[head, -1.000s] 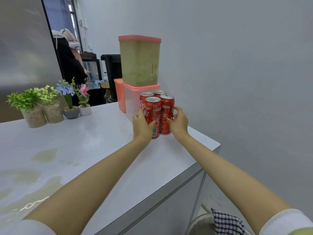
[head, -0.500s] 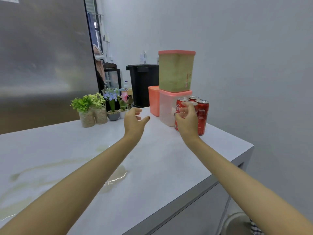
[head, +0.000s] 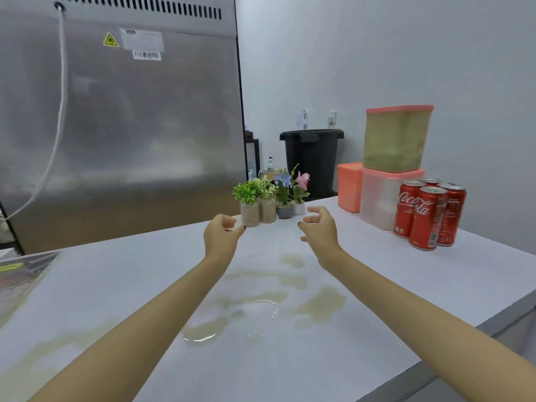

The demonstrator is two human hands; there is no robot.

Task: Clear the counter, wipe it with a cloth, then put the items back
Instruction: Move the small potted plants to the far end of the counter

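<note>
Seen from a head-worn camera: the person's slim left forearm (head: 150, 323) and slim right forearm (head: 406, 311), both bare along all the length in view, from the picture's lower edge to narrow wrists. The left hand (head: 220, 239) carries a dark-painted thumbnail (head: 244, 226). The right hand (head: 320, 230) shows a dark-painted fingernail (head: 298, 224) at one fingertip. The fingers on both hands are slender. The remaining nails face away from the lens or are too small to judge.
</note>
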